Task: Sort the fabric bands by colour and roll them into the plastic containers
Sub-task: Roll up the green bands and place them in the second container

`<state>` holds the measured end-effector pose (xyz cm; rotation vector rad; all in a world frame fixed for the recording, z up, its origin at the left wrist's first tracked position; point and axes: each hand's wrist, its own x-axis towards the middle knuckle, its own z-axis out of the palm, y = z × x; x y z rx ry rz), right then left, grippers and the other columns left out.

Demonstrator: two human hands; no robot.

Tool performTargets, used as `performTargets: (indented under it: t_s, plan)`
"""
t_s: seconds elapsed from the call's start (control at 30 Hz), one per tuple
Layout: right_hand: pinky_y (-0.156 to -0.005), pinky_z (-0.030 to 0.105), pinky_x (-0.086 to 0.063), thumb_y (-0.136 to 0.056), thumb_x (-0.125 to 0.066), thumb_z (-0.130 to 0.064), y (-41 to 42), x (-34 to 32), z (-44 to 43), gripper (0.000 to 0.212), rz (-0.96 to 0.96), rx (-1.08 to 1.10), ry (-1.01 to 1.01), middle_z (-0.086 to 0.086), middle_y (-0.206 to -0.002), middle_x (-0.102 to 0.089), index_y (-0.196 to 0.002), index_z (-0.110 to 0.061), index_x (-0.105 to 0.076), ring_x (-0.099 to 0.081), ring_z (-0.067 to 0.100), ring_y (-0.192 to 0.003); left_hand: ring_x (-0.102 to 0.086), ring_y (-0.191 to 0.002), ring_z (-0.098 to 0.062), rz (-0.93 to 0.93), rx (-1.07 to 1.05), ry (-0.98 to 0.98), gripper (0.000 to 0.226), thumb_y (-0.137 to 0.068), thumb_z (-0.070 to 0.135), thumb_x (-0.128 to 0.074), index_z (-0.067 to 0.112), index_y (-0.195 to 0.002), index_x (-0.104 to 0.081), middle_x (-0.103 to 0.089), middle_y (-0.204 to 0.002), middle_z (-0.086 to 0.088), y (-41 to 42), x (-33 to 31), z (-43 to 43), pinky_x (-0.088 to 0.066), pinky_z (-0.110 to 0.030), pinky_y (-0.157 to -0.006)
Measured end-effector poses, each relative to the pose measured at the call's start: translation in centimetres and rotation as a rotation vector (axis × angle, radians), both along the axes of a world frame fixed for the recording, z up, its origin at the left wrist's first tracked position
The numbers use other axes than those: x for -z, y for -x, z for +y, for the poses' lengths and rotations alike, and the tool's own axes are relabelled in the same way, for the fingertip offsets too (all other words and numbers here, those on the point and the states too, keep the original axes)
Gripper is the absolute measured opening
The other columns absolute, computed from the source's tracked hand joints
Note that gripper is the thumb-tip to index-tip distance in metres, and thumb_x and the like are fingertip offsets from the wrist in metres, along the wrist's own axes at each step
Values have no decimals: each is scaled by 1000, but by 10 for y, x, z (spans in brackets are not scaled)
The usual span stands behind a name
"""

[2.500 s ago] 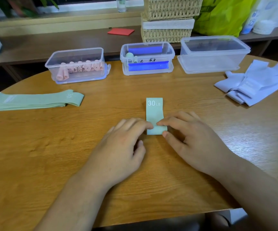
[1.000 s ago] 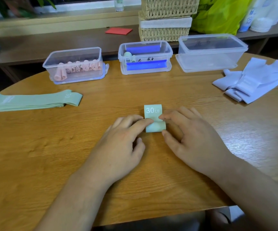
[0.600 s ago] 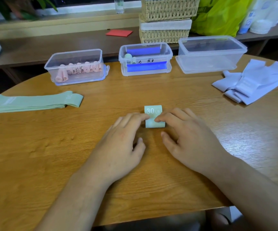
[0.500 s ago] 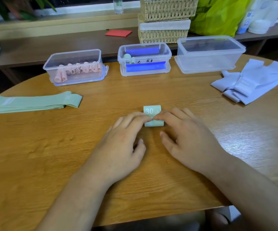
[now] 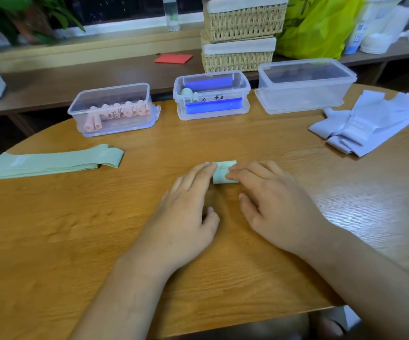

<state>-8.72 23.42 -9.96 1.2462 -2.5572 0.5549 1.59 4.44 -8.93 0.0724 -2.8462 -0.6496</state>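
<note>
Lying toward the table's left edge, the flat green bands (image 5: 51, 161) are cut off by the frame. At mid-table my left hand (image 5: 186, 217) and right hand (image 5: 277, 209) press straight, unclenched fingers on the green roll (image 5: 225, 173), hiding both its ends.

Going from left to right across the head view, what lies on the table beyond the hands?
Flat green bands → container of pink rolls → container with blue strips → large clear container → pile of pale lilac bands.
</note>
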Motion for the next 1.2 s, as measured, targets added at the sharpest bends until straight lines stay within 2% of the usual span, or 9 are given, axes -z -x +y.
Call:
performTargets:
  t_s: [0.23,0.53,0.6,0.67,0.73,0.9,1.03,1.13,1.2]
  plan:
    - [-98,37,-45,-96,-59,-41,16,-15,-20,44,12,30,-109,-19,-137,-55,-139,-35,-51,-46,13,-131,-33,-143,0,58,-41,-101,72,-94,18,-62,33,-158,-34,-39,-155,22,1,0,-3,-34,-28,-120]
    - [-85,31,-41,-101,-62,-39,29,-16,-36,27,-3,134,30,-21,-121,-61,-127,-38,-57,-51,9,-108,-44,-136,3,179,-100,-195,56,-97,22,-64,38,-148,-45,-48,-139,28,2,-2,-4,-47,-30,-106]
    - [-89,31,-47,-100,-66,-37,24,-18,-29,26,-162,152,244,-23,-118,-64,-126,-36,-62,-54,4,-109,-47,-134,2,231,-132,-221,52,-98,22,-64,39,-144,-48,-52,-137,29,0,-4,-4,-46,-26,-105]
    - [-93,33,-55,-100,-71,-30,14,-23,-24,20,-485,152,573,-22,-111,-71,-119,-36,-68,-63,2,-108,-49,-132,3,264,-164,-244,47,-98,22,-63,39,-141,-51,-56,-134,28,0,-7,-3,-43,-18,-103]
    - [-97,36,-58,-100,-72,-24,4,-27,-20,16,-722,137,749,-18,-107,-76,-113,-34,-72,-71,4,-102,-51,-131,2,283,-177,-272,44,-98,21,-63,38,-138,-53,-58,-132,27,-1,-8,-2,-41,-13,-100]
    - [-109,47,-53,-102,-68,-23,-2,-30,-12,18,-989,58,828,-5,-117,-78,-118,-26,-76,-72,15,-115,-53,-131,-2,308,-128,-259,51,-94,16,-68,33,-140,-54,-58,-134,24,-2,-7,-2,-44,-19,-102]
    - [-107,47,-49,-98,-69,-28,-3,-29,-15,40,-1438,-30,870,21,-131,-70,-131,-6,-70,-65,24,-112,-41,-144,-1,283,-48,-228,79,-88,29,-81,37,-155,-41,-45,-150,27,-5,-8,-1,-38,-22,-115]
    - [-102,42,-52,-95,-60,-30,-5,-31,-16,48,-1702,-82,861,20,-127,-73,-134,-5,-69,-67,25,-110,-31,-152,2,291,0,-203,98,-80,36,-88,34,-162,-34,-32,-162,30,-5,-11,2,-23,-13,-120]
    - [-102,39,-54,-95,-57,-32,-6,-29,-17,48,-1785,-119,819,19,-125,-73,-132,-6,-72,-67,24,-111,-32,-151,3,295,14,-190,100,-77,42,-88,32,-162,-35,-35,-161,29,-6,-12,3,-22,-10,-119]
